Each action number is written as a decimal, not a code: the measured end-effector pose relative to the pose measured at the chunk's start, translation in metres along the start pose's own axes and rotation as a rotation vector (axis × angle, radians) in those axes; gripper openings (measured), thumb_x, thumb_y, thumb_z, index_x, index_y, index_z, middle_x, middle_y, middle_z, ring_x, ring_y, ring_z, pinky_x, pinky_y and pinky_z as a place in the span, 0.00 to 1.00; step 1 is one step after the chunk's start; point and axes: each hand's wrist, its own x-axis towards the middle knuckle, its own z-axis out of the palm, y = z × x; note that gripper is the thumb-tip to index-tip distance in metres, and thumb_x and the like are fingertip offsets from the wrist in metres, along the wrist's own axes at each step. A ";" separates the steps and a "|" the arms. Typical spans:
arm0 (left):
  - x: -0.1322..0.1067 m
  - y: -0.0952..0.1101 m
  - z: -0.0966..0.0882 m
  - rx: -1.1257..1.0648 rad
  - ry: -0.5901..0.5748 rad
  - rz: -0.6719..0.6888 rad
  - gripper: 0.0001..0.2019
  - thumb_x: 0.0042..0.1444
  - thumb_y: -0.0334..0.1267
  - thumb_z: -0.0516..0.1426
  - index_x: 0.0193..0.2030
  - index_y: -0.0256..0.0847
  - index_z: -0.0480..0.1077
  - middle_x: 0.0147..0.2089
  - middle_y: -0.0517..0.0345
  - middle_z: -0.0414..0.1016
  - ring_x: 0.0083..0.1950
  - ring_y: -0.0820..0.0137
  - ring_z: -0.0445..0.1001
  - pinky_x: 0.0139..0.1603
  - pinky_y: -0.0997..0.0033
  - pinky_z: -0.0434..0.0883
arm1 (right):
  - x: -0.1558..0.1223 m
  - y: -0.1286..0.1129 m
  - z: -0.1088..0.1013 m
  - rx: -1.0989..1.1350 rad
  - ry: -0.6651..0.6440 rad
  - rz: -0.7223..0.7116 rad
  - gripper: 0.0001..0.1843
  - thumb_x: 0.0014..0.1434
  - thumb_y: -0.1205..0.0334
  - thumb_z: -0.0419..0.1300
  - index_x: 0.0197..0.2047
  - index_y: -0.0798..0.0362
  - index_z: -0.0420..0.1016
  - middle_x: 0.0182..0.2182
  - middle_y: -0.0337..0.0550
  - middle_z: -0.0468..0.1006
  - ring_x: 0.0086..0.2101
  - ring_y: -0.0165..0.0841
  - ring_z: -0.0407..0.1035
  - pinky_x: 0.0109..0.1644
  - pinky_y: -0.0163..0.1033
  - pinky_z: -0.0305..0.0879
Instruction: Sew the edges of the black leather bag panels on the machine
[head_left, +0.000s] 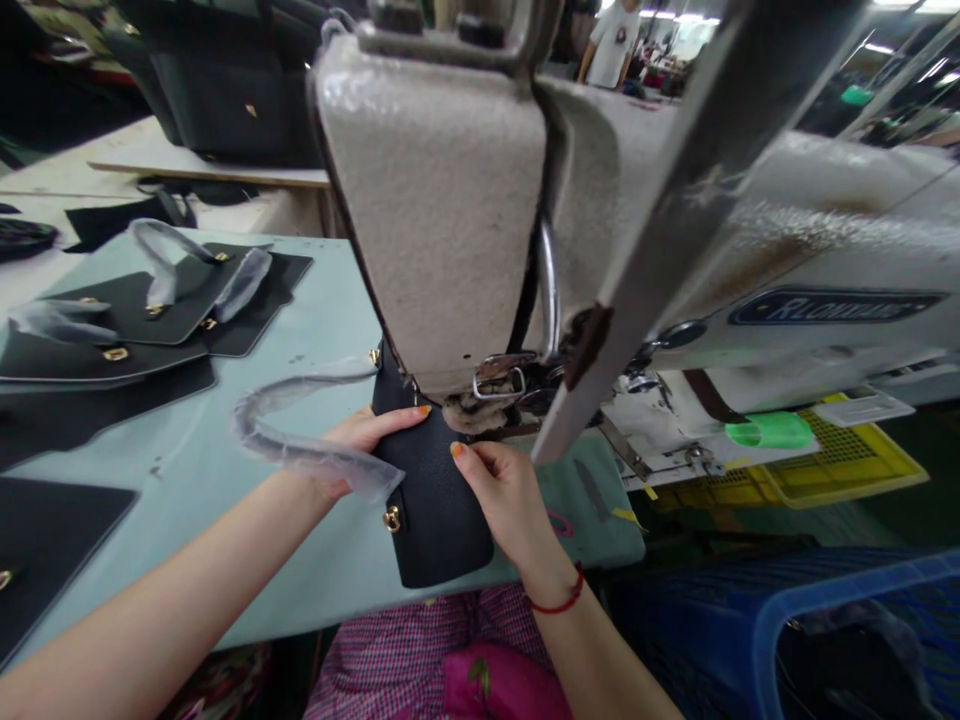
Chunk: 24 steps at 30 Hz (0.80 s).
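Note:
A black leather bag panel [439, 525] lies under the head of a sewing machine [435, 200], its rounded near end towards my lap. Its handle [259, 430], wrapped in clear plastic, loops out to the left from gold fittings [391, 518]. My left hand [361, 435] grips the panel's left side through the handle loop, thumb flat on top and fingers partly hidden behind the plastic and the panel. My right hand [514, 500] pinches the panel's right edge close to the presser area, thumb on top and the other fingers curled. The needle itself is hidden.
Several black panels with plastic-wrapped handles [150, 310] overlap on the green table cover [300, 280] at left. A black bag [232, 90] stands behind. On the right are a yellow crate [847, 470] and a blue basket [772, 610]. A slanted metal bar [675, 220] crosses in front of the machine.

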 end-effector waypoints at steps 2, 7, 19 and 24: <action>0.004 -0.003 -0.006 0.009 -0.017 -0.001 0.15 0.44 0.37 0.69 0.41 0.36 0.80 0.39 0.48 0.83 0.35 0.57 0.82 0.38 0.61 0.81 | -0.001 0.000 -0.001 -0.017 0.001 -0.009 0.25 0.62 0.46 0.54 0.22 0.55 0.64 0.20 0.35 0.56 0.23 0.26 0.49 0.26 0.33 0.45; 0.007 -0.004 -0.009 0.014 -0.014 0.006 0.18 0.45 0.38 0.69 0.43 0.35 0.78 0.40 0.46 0.83 0.36 0.56 0.82 0.40 0.58 0.81 | -0.005 -0.001 -0.003 -0.094 -0.014 -0.056 0.23 0.64 0.48 0.53 0.22 0.54 0.62 0.20 0.35 0.57 0.23 0.26 0.51 0.26 0.33 0.47; -0.029 -0.047 0.053 -0.285 0.328 0.158 0.24 0.50 0.36 0.65 0.56 0.43 0.71 0.52 0.56 0.80 0.53 0.54 0.77 0.49 0.62 0.79 | -0.007 -0.042 -0.038 -0.817 0.033 -0.081 0.12 0.67 0.60 0.55 0.37 0.53 0.78 0.33 0.48 0.80 0.33 0.37 0.73 0.32 0.36 0.53; -0.032 -0.058 0.074 -0.426 0.374 0.161 0.27 0.52 0.36 0.64 0.60 0.47 0.67 0.60 0.59 0.73 0.61 0.53 0.71 0.54 0.62 0.78 | -0.004 -0.049 -0.041 -0.995 0.085 -0.127 0.14 0.68 0.57 0.55 0.38 0.53 0.79 0.35 0.50 0.81 0.36 0.40 0.74 0.33 0.38 0.55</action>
